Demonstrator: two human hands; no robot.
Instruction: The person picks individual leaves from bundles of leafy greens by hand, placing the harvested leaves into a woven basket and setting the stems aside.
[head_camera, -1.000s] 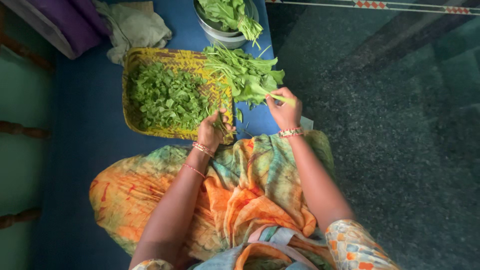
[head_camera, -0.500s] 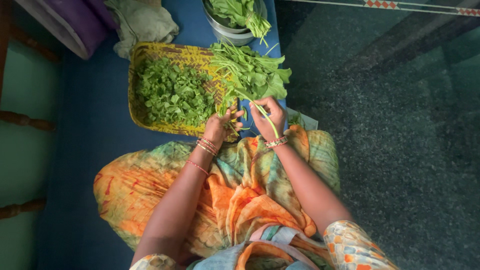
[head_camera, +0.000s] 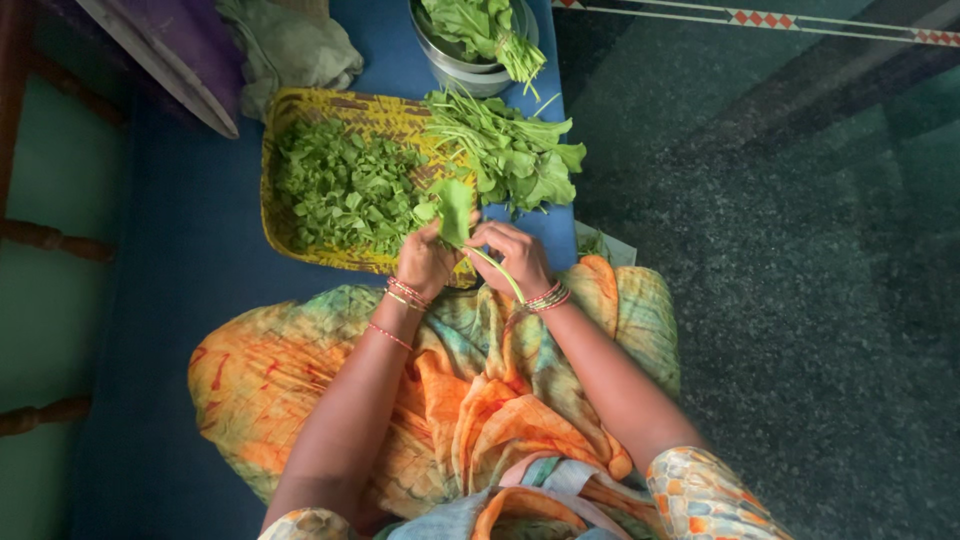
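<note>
A leafy green sprig (head_camera: 462, 215) stands between a seated person's two hands, just over the near right corner of a yellow woven tray (head_camera: 300, 245). The left hand (head_camera: 428, 258) pinches the sprig's leaves, and the right hand (head_camera: 515, 255) closes its fingers on the pale stalk. Plucked leaves (head_camera: 340, 190) fill the tray. Unpicked greens (head_camera: 510, 150) lie on its right edge, with a steel bowl (head_camera: 470, 70) of more greens beyond, on a blue mat (head_camera: 180, 260).

- Your hands have open blue mat (head_camera: 180, 260) to the left of the yellow basket (head_camera: 290, 240).
- Ahead, a pile of leafy stems (head_camera: 510, 150) and a steel bowl (head_camera: 470, 75) block the way.
- The dark floor (head_camera: 780, 300) on your right is open.
</note>
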